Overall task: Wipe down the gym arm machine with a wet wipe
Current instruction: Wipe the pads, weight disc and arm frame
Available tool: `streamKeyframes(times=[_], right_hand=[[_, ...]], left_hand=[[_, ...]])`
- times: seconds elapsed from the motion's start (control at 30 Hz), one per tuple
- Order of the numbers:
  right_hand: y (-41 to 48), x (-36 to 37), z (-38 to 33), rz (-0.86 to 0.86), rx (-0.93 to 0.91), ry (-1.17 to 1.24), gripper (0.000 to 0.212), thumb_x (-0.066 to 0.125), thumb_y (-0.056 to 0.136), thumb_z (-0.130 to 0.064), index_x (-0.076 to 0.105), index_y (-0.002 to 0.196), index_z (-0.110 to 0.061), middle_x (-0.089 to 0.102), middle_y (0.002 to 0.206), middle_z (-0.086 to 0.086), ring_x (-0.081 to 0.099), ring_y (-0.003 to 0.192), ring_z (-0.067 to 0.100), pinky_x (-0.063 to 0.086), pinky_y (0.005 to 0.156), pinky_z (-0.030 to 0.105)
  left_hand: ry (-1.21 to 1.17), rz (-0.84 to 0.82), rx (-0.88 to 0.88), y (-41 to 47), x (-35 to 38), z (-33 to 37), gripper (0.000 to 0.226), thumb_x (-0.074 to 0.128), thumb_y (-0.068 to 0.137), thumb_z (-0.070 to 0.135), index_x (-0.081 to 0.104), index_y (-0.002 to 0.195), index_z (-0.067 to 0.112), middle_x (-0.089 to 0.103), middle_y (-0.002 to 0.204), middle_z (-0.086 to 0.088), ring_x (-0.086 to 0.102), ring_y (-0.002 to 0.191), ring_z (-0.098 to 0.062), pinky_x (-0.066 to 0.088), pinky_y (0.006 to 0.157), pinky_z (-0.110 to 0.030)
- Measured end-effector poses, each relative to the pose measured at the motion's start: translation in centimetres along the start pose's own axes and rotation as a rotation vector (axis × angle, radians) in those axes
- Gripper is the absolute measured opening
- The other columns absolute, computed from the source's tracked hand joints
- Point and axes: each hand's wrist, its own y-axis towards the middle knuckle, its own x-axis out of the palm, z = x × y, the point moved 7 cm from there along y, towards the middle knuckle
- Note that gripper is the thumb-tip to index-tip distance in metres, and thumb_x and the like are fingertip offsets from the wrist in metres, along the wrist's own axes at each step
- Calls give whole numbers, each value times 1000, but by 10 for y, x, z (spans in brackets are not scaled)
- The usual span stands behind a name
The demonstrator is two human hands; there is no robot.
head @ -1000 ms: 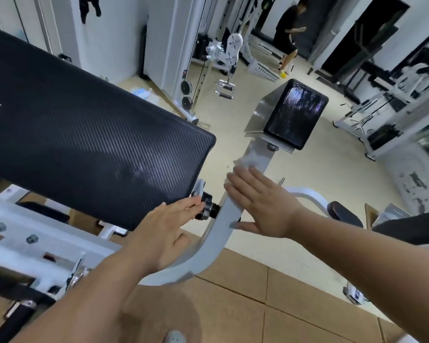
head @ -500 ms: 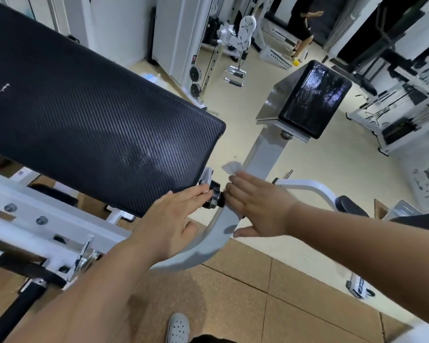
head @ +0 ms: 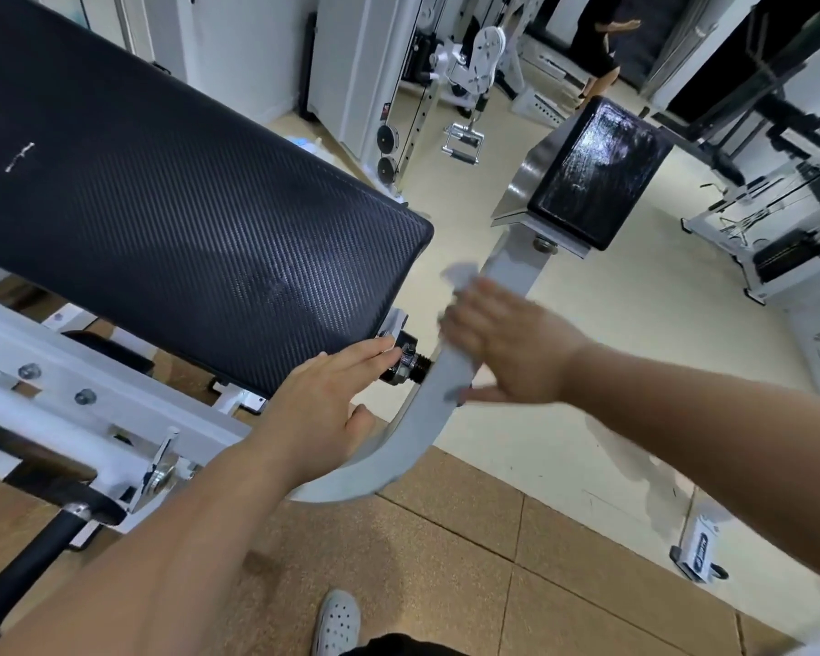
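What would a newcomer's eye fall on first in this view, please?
The big black textured pad fills the upper left. At centre, the right hand presses a white wet wipe flat on the curved white frame bar, while the left hand touches the black knob next to that bar. A small glossy black pad sits at upper right.

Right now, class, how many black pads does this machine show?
2: a large textured pad at left, a small glossy pad upper right atop the white arm. Others may hide underneath.
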Motion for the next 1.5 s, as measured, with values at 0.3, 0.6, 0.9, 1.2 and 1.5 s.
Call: streamKeyframes(times=[0.3, 0.6, 0.9, 1.2, 1.5], right_hand=[[8, 2, -48, 387, 52, 247, 38, 34, 108, -11, 70, 102, 0, 62, 90, 13, 61, 94, 36, 40, 112, 46], [36, -51, -35, 754, 291, 740, 24, 59, 99, -10, 72, 115, 1, 72, 108, 16, 64, 99, 34, 53, 85, 39], [77, -25, -62, -68, 246, 519, 92, 19, 90, -86, 72, 119, -16, 67, 124, 1, 55, 123, 24, 36, 113, 41], [64, -38, -72, -389, 230, 428, 108, 29, 82, -88, 50, 148, -6, 46, 155, 10, 31, 151, 30, 11, 128, 38], [106, -20, -73, -671, 118, 276, 92, 30, 84, -88, 71, 124, -16, 63, 137, 4, 42, 140, 25, 25, 121, 46]], left_hand=[[-18, -24, -128, -18, 15, -1, 83, 55, 96, 22, 6, 159, 45, -4, 162, 36, 14, 150, 3, 23, 124, -42], [186, -54, -287, -46, 3, -18, 87, 55, 97, 36, -2, 162, 28, -5, 168, 15, 13, 154, -10, 12, 125, -36], [422, -202, -200, -15, -29, -74, 87, 49, 97, 49, -3, 161, 24, -12, 169, 5, -2, 157, -21, 9, 125, -56], [469, -347, -129, 0, -21, -114, 90, 45, 94, 53, -10, 160, 30, -25, 166, 11, -13, 155, -18, 5, 121, -63], [420, -334, -92, -2, -22, -120, 91, 45, 94, 55, -13, 159, 32, -31, 163, 13, -18, 154, -15, 5, 121, -65]])
